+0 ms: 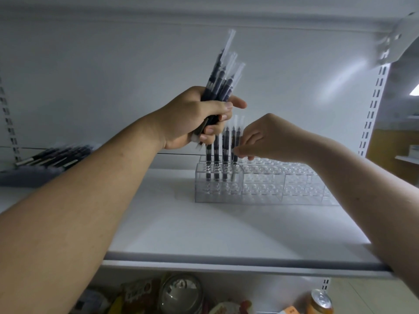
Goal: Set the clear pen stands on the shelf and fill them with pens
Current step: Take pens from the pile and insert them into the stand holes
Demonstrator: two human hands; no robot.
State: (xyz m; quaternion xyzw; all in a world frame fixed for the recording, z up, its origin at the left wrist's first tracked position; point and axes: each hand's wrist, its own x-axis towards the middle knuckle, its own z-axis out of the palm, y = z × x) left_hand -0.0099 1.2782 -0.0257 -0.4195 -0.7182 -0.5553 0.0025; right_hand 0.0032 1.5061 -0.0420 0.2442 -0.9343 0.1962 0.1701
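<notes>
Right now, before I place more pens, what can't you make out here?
All head view.
- Pen bundle in the left hand: count unclear, pens overlap and blur.
- Pen pinched by the right hand: seated or not, lost in clear-plastic glare.
- Clear pen stands' right end: behind the right forearm.
- Loose pens far left: blurred.
- Lower-shelf goods: cut by bottom edge.

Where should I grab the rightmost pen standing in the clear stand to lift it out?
Pinch the rightmost pen by its upper barrel, above the clear pen stand, from the right: it stands upright, its lower end sits in a hole, and other pens crowd its left.
</notes>
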